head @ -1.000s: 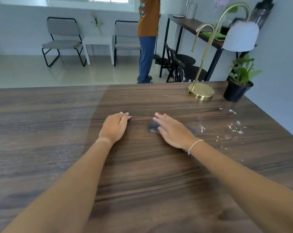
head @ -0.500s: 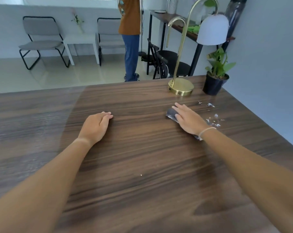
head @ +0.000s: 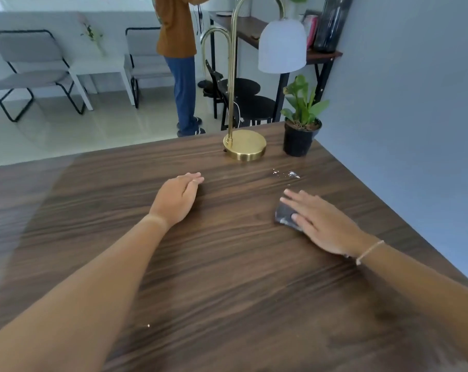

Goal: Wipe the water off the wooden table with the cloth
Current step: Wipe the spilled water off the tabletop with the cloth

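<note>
Likely soft, light and limp, the dark cloth (head: 284,214) lies pinned under the flat, spread right hand (head: 321,224) right of centre, best pressed from above toward the water (head: 286,174) on the bench (head: 227,264), while the left hand (head: 178,198) rests flat, holding nothing.

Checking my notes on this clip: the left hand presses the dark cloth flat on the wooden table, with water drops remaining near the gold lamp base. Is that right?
Not quite. The head view shows the right hand pressing the dark cloth flat on the wooden table; the left hand rests bare on the wood. The water drops do remain near the gold lamp base.
</note>
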`<state>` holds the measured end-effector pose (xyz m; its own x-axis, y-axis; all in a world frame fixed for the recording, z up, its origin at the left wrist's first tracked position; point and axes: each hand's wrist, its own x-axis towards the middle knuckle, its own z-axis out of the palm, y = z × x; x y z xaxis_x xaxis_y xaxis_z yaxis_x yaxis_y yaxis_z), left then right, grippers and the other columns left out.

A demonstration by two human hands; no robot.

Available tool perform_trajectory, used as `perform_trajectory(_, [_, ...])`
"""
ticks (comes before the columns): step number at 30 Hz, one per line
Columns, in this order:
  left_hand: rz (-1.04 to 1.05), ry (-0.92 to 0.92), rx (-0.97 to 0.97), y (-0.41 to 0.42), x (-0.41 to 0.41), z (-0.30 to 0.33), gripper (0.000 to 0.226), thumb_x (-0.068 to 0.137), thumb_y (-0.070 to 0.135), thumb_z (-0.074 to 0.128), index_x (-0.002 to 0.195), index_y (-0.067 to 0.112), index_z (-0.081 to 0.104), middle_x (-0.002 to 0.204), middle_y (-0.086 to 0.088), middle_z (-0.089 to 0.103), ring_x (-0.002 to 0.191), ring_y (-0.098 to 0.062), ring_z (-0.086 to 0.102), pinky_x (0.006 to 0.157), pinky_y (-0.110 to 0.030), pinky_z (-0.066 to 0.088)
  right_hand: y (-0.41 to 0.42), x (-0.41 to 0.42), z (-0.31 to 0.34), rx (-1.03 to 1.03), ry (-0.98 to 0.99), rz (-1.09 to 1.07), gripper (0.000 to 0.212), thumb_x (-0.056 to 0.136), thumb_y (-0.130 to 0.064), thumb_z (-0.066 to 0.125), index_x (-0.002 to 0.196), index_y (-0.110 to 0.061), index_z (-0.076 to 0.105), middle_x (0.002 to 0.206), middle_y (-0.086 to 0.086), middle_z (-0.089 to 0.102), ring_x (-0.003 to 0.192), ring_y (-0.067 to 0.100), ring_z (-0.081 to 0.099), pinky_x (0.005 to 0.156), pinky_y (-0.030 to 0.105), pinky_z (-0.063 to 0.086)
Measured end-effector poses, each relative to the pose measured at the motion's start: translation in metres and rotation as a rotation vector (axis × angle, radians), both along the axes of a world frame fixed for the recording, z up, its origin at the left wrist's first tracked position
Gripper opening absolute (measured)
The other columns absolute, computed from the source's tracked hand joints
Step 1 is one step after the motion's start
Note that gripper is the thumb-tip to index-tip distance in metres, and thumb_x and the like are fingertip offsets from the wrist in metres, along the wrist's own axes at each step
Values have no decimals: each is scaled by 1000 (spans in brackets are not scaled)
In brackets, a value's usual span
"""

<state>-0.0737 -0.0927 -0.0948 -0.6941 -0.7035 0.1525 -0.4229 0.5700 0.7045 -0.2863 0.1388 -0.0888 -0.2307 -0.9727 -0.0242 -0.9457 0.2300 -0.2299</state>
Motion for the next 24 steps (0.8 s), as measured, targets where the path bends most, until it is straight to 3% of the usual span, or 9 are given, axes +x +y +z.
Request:
perform_trajectory(3, [-22, -31, -9, 6, -20, -3, 39, 95, 26, 33, 125, 16, 56, 139, 0, 51, 134, -14, 37, 114, -29, 22, -35, -45, -2, -8, -14, -184, 47, 100, -30, 25, 147, -24, 23, 158, -6, 16, 146, 20, 13, 117, 39, 15])
perform_trajectory(6, [-11, -40, -14, 11, -32, -8, 39, 95, 25, 33, 124, 16, 57, 139, 0, 51, 135, -13, 37, 114, -29, 22, -80, -55, -7, -25, -57, -208, 47, 100, -27, 26, 147, -19, 25, 158, -3, 17, 146, 21, 14, 116, 37, 17])
perform_trajectory(10, [10, -73, -41, 12, -35, -11, 39, 96, 24, 33, 124, 14, 57, 138, 0, 52, 134, -12, 37, 110, -24, 22, -104, -23, -5, -40, -89, -39, 47, 100, -25, 28, 146, -18, 27, 158, -3, 18, 146, 20, 16, 116, 35, 17])
perform_trajectory(15, [18, -76, -60, 13, -36, -12, 38, 96, 22, 33, 122, 13, 58, 137, -1, 53, 134, -13, 38, 111, -24, 23, -47, -11, -5, -82, -60, 245, 46, 100, -28, 32, 146, -26, 27, 157, -12, 18, 143, 6, 16, 112, 20, 12])
perform_trajectory(21, [20, -67, -61, 14, -36, -12, 37, 96, 22, 33, 123, 14, 57, 137, 0, 52, 134, -11, 38, 111, -23, 23, -66, -86, -7, -68, -81, -176, 46, 100, -25, 27, 145, -15, 28, 158, 0, 20, 145, 20, 17, 117, 33, 16])
perform_trajectory(24, [31, -59, -68, 15, -36, -11, 37, 96, 19, 33, 122, 12, 58, 137, -1, 52, 134, -12, 38, 110, -21, 21, -108, -78, -13, -95, -76, -213, 47, 100, -25, 27, 145, -11, 30, 157, 3, 21, 144, 23, 20, 116, 36, 20])
